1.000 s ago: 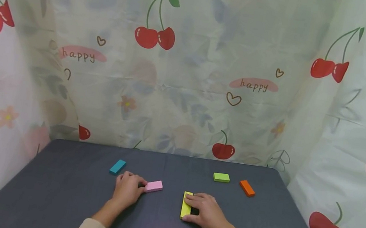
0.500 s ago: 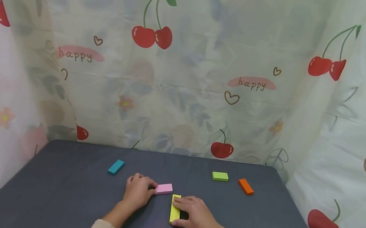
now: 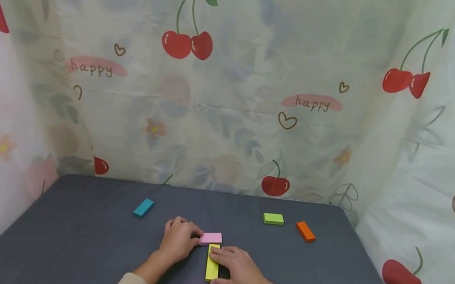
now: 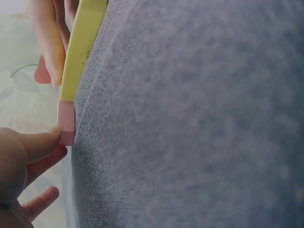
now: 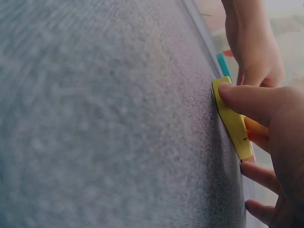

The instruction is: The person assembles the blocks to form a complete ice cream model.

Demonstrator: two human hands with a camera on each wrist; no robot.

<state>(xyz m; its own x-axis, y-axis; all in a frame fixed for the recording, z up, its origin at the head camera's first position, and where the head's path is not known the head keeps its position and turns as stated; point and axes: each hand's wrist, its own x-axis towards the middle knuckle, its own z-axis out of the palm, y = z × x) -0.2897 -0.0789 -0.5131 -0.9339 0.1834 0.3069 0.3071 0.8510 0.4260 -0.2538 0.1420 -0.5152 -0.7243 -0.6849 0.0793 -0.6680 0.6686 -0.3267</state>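
Observation:
A pink block lies flat on the dark table, its left end pinched between the thumb and fingers of my left hand. Just in front of it, a yellow block points toward me lengthwise. My right hand grips the yellow block by its two ends, thumb at the near one. The yellow block's far end meets the pink block's near side, as the left wrist view also shows with the pink block against the yellow block. In the right wrist view the thumb presses on the yellow block.
A blue block lies at the back left of the table. Toward the back right are a light green block and an orange block. A cherry-print curtain surrounds the table.
My left hand has slid the pink block to the right, and my right hand has drawn the yellow block left and slightly nearer. The gap between the two blocks has closed.

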